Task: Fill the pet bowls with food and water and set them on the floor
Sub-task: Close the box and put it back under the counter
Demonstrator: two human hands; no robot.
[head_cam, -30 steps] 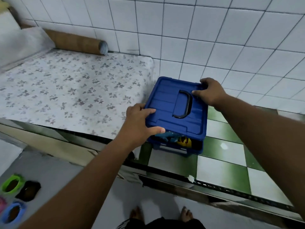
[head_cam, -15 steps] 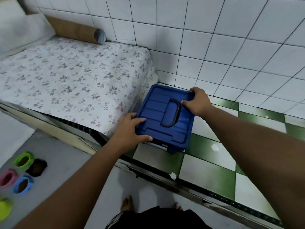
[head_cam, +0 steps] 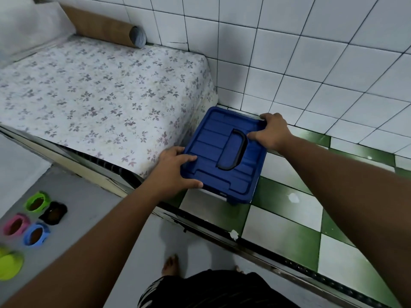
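Observation:
A blue plastic storage box (head_cam: pixel 213 161) with a black lid handle rests on the green-and-white tiled ledge, beside the flowered mattress. My left hand (head_cam: pixel 175 172) grips its near-left lid edge. My right hand (head_cam: pixel 270 133) grips the far-right edge. On the grey floor at lower left stand several small pet bowls holding brown food: a green bowl (head_cam: pixel 37 201), a black bowl (head_cam: pixel 53 213), a pink bowl (head_cam: pixel 16 224) and a blue bowl (head_cam: pixel 36 234). A yellow-green bowl (head_cam: pixel 9 264) sits at the frame's left edge.
The flowered mattress (head_cam: pixel 93 94) fills the upper left, with a brown cardboard tube (head_cam: pixel 104 30) against the white tiled wall (head_cam: pixel 311 52). A dark metal rail (head_cam: pixel 255 243) edges the raised tiled ledge (head_cam: pixel 278 221). My bare feet (head_cam: pixel 170 264) stand on the grey floor.
Both hands have lowered the blue box from above the ledge down onto the tiles beside the mattress. The gap showing its contents under the lid is gone. More bowls have come into view.

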